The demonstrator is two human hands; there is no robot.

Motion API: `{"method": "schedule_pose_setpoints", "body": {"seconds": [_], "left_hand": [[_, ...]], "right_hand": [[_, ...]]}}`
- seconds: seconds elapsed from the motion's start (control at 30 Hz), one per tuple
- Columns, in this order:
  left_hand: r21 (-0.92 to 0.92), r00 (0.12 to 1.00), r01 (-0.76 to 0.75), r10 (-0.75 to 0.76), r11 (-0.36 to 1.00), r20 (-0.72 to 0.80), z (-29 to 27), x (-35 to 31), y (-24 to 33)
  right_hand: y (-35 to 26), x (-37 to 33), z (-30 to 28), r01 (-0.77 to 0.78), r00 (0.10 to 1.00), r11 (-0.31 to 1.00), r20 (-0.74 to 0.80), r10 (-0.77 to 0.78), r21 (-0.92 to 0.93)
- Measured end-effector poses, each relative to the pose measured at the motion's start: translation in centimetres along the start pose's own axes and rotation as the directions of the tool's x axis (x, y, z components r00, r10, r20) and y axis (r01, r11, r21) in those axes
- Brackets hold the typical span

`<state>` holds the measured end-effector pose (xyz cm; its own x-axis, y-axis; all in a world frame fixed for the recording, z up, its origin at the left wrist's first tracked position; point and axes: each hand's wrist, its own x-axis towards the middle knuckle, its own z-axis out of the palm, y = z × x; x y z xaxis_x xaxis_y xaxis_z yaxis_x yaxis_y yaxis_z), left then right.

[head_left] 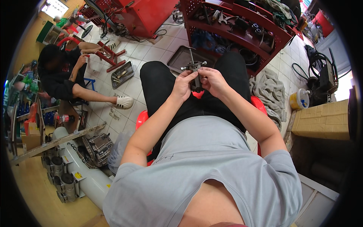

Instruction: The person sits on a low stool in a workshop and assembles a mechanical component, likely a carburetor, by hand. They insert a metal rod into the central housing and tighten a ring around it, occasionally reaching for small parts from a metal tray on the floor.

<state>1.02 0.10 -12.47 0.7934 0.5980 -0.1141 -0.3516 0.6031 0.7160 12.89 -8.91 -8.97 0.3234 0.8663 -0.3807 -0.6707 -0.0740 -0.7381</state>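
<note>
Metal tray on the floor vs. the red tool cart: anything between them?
No. In the head view the metal tray lies right against the base of the red tool cart; no separate object shows between them.

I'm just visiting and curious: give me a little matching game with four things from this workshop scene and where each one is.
Things:
1. small metal part
2. grey towel
3. yellow tub
4. metal tray

Places:
A. on the tiled floor, in front of the seated co-worker
B. held by the left hand and the right hand above the lap
C. crumpled on the floor, right of the person's knee
D. on the floor, right of the towel

Pairs: 1-B, 2-C, 3-D, 4-A
</note>
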Motion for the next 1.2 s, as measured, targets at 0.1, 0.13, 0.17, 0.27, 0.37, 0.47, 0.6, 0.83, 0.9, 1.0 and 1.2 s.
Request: {"method": "schedule_pose_setpoints", "body": {"seconds": [0.1, 0.13, 0.17, 0.27, 0.37, 0.47, 0.6, 0.83, 0.9, 1.0, 1.2], "left_hand": [[0.029, 1.000, -0.009, 0.009, 1.000, 0.004, 0.0, 0.1, 0.0], [0.041, 1.000, -0.023, 0.022, 0.999, 0.010, 0.0, 0.2, 0.0], [0.053, 0.999, -0.036, 0.035, 0.998, 0.016, 0.0, 0.2, -0.1], [0.049, 0.999, -0.038, 0.037, 0.998, 0.012, -0.1, 0.2, -0.5], [-0.008, 1.000, -0.003, 0.003, 1.000, 0.000, -0.2, 0.0, -0.5], [-0.028, 1.000, -0.002, 0.003, 1.000, 0.027, 0.0, 0.0, -0.4], [0.009, 0.999, 0.020, -0.020, 1.000, 0.025, 0.3, -0.2, 0.2], [0.011, 0.999, 0.017, -0.017, 1.000, 0.029, 0.2, -0.1, 0.1], [0.018, 0.999, 0.017, -0.018, 1.000, 0.030, 0.1, 0.1, 0.0], [0.051, 1.000, 0.028, -0.029, 0.998, 0.010, -0.5, 0.1, -0.3], [0.049, 0.999, 0.025, -0.023, 0.998, -0.031, -1.0, 0.3, -0.9]], "right_hand": [[-0.1, -0.1, 0.0, -0.015, 1.000, 0.999, 0.019, 0.015, 0.042], [0.0, 0.0, -0.1, -0.007, 0.999, 0.999, 0.037, 0.005, 0.052], [0.1, 0.0, -0.2, -0.001, 0.999, 0.998, 0.053, -0.002, 0.062], [0.0, -0.1, -0.2, 0.015, 1.000, 0.998, 0.025, -0.016, 0.053], [-0.2, 0.0, -0.2, 0.032, 0.999, 0.998, 0.044, -0.030, -0.053], [-0.2, 0.3, -0.6, 0.047, 0.998, 0.993, 0.040, -0.043, -0.108], [-0.4, 0.1, 0.0, 0.010, 1.000, 0.996, -0.014, -0.011, -0.084], [0.2, 0.4, -0.5, 0.042, 0.999, 0.995, 0.002, -0.042, -0.087], [0.2, 0.4, -0.4, 0.047, 0.999, 0.997, -0.005, -0.048, -0.058], [0.5, 0.1, 0.0, 0.039, 0.999, 0.999, -0.029, -0.039, -0.015], [1.0, 0.3, -0.2, 0.047, 0.998, 0.999, -0.040, -0.048, -0.008]]}}
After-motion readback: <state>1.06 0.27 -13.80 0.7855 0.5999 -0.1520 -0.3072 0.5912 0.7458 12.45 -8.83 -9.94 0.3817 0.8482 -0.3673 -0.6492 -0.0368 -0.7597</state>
